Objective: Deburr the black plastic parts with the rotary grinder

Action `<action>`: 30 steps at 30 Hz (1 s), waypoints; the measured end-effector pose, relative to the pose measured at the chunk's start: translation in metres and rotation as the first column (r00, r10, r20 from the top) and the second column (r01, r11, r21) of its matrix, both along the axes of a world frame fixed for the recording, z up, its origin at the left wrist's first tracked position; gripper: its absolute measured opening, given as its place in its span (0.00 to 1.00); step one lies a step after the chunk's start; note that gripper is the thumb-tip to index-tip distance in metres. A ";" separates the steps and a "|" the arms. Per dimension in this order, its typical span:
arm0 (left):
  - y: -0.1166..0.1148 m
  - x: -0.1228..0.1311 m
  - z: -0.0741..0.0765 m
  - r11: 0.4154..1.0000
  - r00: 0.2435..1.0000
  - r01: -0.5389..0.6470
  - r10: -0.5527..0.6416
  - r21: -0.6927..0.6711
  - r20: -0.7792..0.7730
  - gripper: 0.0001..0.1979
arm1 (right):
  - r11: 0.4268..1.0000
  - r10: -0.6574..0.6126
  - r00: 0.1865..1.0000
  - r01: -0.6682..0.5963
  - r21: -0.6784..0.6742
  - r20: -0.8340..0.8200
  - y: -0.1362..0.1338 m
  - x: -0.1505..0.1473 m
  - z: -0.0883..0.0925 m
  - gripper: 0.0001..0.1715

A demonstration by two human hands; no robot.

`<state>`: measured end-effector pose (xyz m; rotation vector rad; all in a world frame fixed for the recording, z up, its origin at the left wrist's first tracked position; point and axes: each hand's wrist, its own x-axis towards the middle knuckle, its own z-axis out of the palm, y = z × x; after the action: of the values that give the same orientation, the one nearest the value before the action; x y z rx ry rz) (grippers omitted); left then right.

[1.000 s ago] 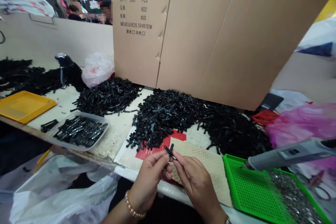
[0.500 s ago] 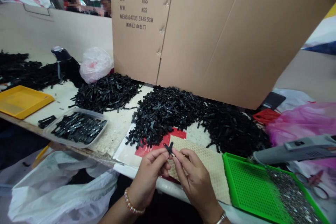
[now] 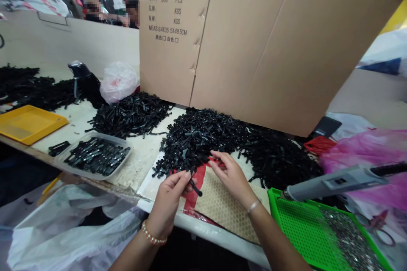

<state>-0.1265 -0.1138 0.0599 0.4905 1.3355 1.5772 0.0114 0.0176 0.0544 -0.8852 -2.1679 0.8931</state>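
My left hand (image 3: pixel 171 197) pinches a small black strip (image 3: pixel 196 189) with a rounded end, which points down to the right. My right hand (image 3: pixel 229 175) is at the front edge of the middle pile of small black parts (image 3: pixel 203 129), its fingers stretched and apart, with nothing visible in them. Beneath both hands lie a red sheet (image 3: pixel 199 178) and a tan honeycomb-patterned pad (image 3: pixel 227 203). To the left, a clear plastic tub (image 3: pixel 108 173) contains several black strips lined up side by side.
A large cardboard box (image 3: pixel 254 51) stands behind the piles. At right, an electric screwdriver-like grey tool (image 3: pixel 333 184) rests over a green tray (image 3: pixel 292 230) of small metal parts, beside scissors (image 3: pixel 384 237). A yellow tray (image 3: pixel 32 123) and another black pile (image 3: pixel 130 112) are at left.
My hands have separated. The right has let go of the black pieces and moved up to the pile; the left has shifted left, still holding a strip. The view has tilted slightly.
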 end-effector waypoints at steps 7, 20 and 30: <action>-0.008 -0.020 -0.007 0.998 0.996 0.011 -0.017 -0.061 -0.092 0.15 | 0.997 0.066 0.959 -0.055 -0.048 0.274 0.053 -0.032 -0.021 0.07; 0.011 0.008 0.003 0.990 0.916 0.078 -0.119 0.121 0.384 0.15 | 0.822 0.127 0.981 -0.188 0.537 0.148 -0.047 0.000 0.006 0.18; -0.010 0.011 0.003 0.977 0.898 0.210 -0.209 0.041 0.388 0.11 | 0.970 0.148 0.964 -0.184 -0.156 -0.220 -0.059 0.021 0.009 0.06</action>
<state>-0.1151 -0.1238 0.0634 0.2855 0.9451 1.4043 0.0321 -0.0411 0.0629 -0.6634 -2.0266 1.2192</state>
